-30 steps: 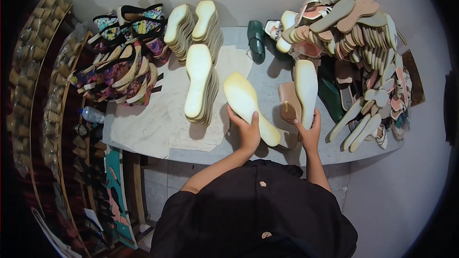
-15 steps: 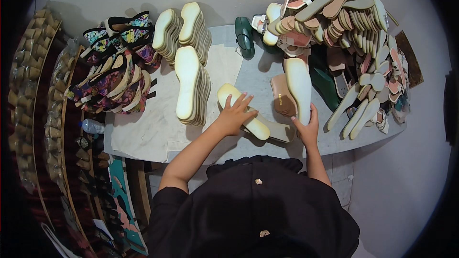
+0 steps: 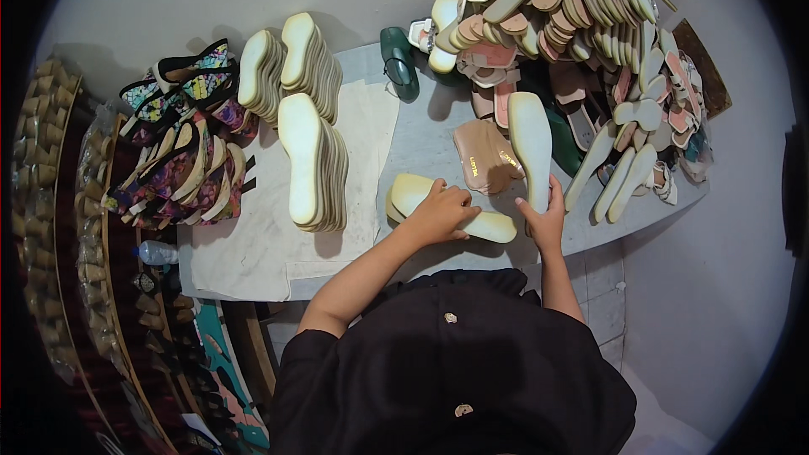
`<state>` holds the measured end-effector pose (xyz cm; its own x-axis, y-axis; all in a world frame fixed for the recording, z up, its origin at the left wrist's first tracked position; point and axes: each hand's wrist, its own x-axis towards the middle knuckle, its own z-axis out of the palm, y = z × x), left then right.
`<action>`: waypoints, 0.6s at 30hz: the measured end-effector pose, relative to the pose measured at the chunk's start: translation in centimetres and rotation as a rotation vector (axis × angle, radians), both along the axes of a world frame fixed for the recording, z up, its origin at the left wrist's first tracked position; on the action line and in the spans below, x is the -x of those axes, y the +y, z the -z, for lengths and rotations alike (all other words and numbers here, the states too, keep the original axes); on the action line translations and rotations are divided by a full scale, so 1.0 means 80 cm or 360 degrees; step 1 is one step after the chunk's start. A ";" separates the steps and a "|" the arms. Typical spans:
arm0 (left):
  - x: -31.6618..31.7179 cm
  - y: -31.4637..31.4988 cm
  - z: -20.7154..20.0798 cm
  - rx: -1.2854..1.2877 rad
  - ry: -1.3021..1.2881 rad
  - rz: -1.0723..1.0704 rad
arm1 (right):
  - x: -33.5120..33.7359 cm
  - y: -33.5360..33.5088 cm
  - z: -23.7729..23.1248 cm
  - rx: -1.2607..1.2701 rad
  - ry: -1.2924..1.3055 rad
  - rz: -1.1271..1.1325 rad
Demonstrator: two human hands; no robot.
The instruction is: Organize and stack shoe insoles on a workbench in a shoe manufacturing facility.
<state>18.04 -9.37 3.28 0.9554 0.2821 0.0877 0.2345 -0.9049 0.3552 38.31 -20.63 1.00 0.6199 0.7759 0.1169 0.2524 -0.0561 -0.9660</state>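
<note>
My left hand [image 3: 440, 212] is curled over a pale, yellow-edged shoe sole [image 3: 495, 227], which lies crosswise near the table's front edge. Part of another sole shows beneath its left end. A second pale sole [image 3: 530, 135] is in my right hand [image 3: 546, 212], gripped at its narrow lower end with the thumb on top. Between the hands, a little farther back, lie several pinkish-brown insole pieces [image 3: 475, 156]. To the left stands a tall stack of the same pale soles [image 3: 301, 156].
Two more sole stacks [image 3: 302, 42] stand behind. Colourful patterned wedges [image 3: 190, 164] are heaped at the left. A big pile of soles and white-strapped sandals [image 3: 581, 25] fills the back right, beside a green shoe last [image 3: 399, 63]. Shelves of heels [image 3: 42, 168] line the left.
My left hand's spread fingers have closed around the sole, which has turned more crosswise. The right hand still holds its sole. The whole view has shifted slightly.
</note>
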 end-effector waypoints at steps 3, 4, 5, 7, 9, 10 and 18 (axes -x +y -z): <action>0.003 0.002 0.020 0.0020 0.0060 -0.0021 | 0.004 -0.001 -0.010 0.0050 0.0183 -0.0063; 0.004 0.003 0.026 0.0018 0.0059 -0.0024 | 0.004 -0.001 -0.009 0.0067 0.0163 -0.0075; 0.007 0.004 0.030 0.0069 0.0061 -0.0049 | 0.006 0.000 -0.009 0.0083 0.0143 -0.0094; 0.011 0.002 0.027 0.0109 0.0062 -0.0095 | 0.013 0.003 -0.016 0.0092 0.0154 -0.0124; 0.015 -0.006 0.009 -0.0013 -0.0327 -0.0227 | 0.027 0.010 -0.018 0.0093 0.0165 -0.0169; 0.020 -0.008 0.000 0.0029 -0.0348 -0.0254 | 0.038 0.015 -0.017 0.0002 0.0179 -0.0237; 0.063 -0.013 -0.054 0.1230 -0.1459 -0.1324 | 0.161 0.070 -0.088 -0.0186 -0.0490 -0.1172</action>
<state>12.98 -10.40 7.60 0.1896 0.9723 0.1367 0.0127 -0.1417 0.9898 25.40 -15.06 8.05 -0.1193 0.9448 0.3051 0.4410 0.3258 -0.8363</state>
